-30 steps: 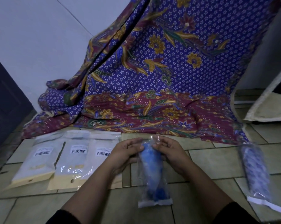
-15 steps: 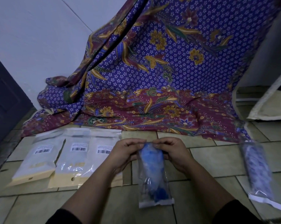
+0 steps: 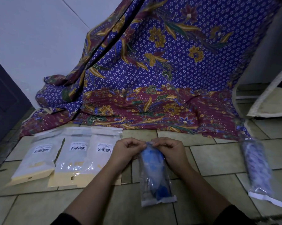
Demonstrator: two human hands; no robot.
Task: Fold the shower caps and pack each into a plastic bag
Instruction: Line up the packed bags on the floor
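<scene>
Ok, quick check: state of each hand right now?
Left hand: closed, pinching the plastic bag top.
Right hand: closed, pinching the same bag top.

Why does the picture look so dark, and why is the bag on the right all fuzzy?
In the head view the light is dim and bluish. The patterned bag by the right edge is smeared, likely by motion or the wide lens, which also bends the floor tiles. Glare spots shine on the flat packets. Both hands and the blue cap's bag look sharper.
</scene>
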